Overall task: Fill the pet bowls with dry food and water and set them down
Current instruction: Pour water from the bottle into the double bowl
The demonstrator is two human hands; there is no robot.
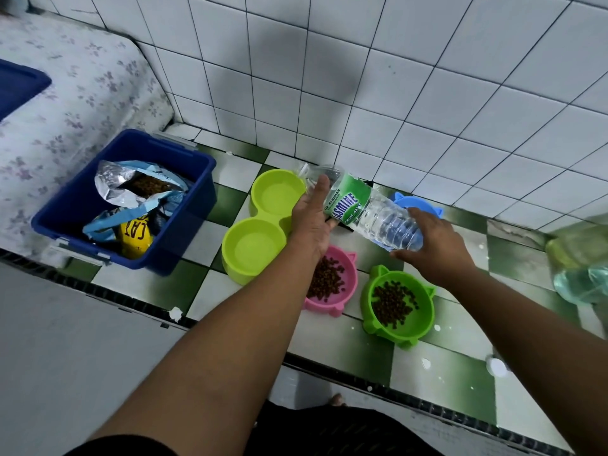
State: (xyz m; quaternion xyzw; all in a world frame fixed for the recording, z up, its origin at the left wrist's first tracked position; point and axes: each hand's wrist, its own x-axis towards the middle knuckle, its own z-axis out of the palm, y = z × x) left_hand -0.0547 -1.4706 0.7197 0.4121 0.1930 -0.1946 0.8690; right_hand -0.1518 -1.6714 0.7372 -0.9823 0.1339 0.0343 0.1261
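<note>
A clear water bottle (365,209) with a green label lies almost level, its neck tipped over the far cup of a lime double bowl (253,225). My left hand (312,222) holds the bottle near the neck, thumb up along it. My right hand (434,245) grips its base. Both lime cups look wet. A pink bowl (348,281) and a green bowl (424,317) hold dry kibble. A blue bowl (418,204) sits behind the bottle, mostly hidden.
A blue plastic bin (79,205) at the left holds an open kibble bag (138,189) and a yellow cat-food bag (136,235). A white tiled wall (394,93) stands right behind the bowls. A floral mattress (65,93) lies at far left. Blurred translucent containers (582,271) sit at the right edge.
</note>
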